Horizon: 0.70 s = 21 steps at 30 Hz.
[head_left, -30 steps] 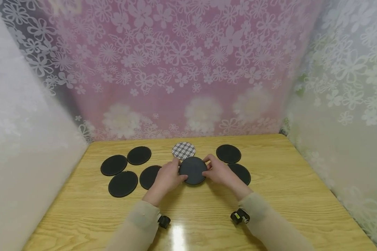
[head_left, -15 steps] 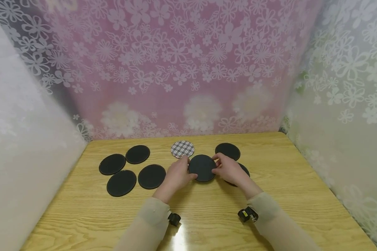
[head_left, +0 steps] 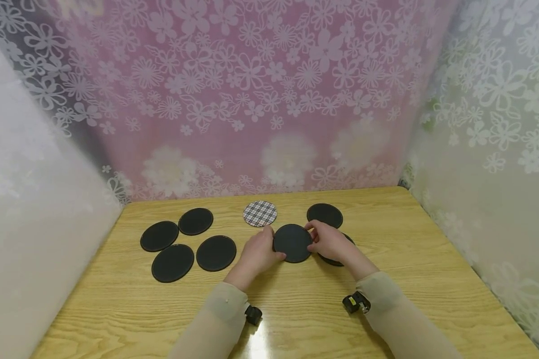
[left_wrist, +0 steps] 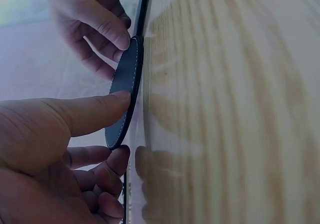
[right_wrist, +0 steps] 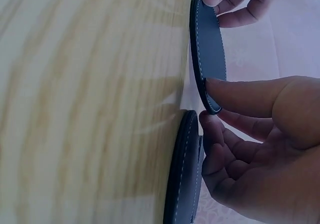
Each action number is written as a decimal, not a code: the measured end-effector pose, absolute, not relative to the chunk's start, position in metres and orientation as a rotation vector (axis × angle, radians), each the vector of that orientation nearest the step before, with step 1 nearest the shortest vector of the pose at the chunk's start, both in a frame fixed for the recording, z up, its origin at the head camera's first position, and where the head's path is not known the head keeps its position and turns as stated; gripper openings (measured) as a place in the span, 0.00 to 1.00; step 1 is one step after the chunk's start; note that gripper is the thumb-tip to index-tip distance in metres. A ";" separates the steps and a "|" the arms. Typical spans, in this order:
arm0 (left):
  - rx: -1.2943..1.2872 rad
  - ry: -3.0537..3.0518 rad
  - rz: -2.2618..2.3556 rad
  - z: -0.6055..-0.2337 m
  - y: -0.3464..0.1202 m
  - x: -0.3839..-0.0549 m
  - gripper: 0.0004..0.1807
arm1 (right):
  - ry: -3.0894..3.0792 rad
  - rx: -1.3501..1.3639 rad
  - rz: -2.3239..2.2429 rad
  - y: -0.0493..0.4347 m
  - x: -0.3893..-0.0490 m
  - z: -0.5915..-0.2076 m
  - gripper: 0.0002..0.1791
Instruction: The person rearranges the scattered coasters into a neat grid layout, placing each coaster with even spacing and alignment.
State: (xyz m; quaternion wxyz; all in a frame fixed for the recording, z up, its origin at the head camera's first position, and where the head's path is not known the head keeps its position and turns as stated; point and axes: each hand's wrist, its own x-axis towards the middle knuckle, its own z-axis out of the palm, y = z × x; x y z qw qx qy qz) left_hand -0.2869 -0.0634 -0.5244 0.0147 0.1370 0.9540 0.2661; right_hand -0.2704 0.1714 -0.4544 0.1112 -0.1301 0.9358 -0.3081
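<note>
A round black coaster [head_left: 293, 243] with pale edge stitching is held between both hands over the middle of the table. My left hand [head_left: 258, 252] pinches its left side, thumb on the upper face. On the opposite side my right hand [head_left: 332, 244] grips the rim, thumb on top and fingers at the edge. Both wrist views show the coaster [right_wrist: 212, 49] nearly edge-on, close to the wood. Partly hidden under the right hand and wrist lies another black coaster [head_left: 330, 261]. Behind the held one is a round plaid coaster [head_left: 260, 213], white with dark lines.
Several black coasters [head_left: 172, 263] lie flat on the left of the wooden table [head_left: 117, 309]. One more black coaster [head_left: 325, 215] rests at the back right. A pink floral curtain [head_left: 251, 99] hangs behind the table, with pale sheets at both sides.
Both hands have shifted right with the held coaster, mostly in the first half second. A black coaster on the left, formerly part covered by the left hand, now shows whole.
</note>
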 end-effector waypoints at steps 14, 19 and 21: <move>0.379 2.905 0.802 -0.474 -0.058 -0.252 0.34 | 2.743 -0.457 -0.847 0.179 -0.273 -0.459 0.28; 0.425 2.929 0.751 -0.473 -0.058 -0.250 0.34 | 2.740 -0.478 -0.829 0.181 -0.273 -0.459 0.27; 0.443 2.936 0.730 -0.473 -0.058 -0.249 0.33 | 2.731 -0.476 -0.826 0.182 -0.273 -0.459 0.27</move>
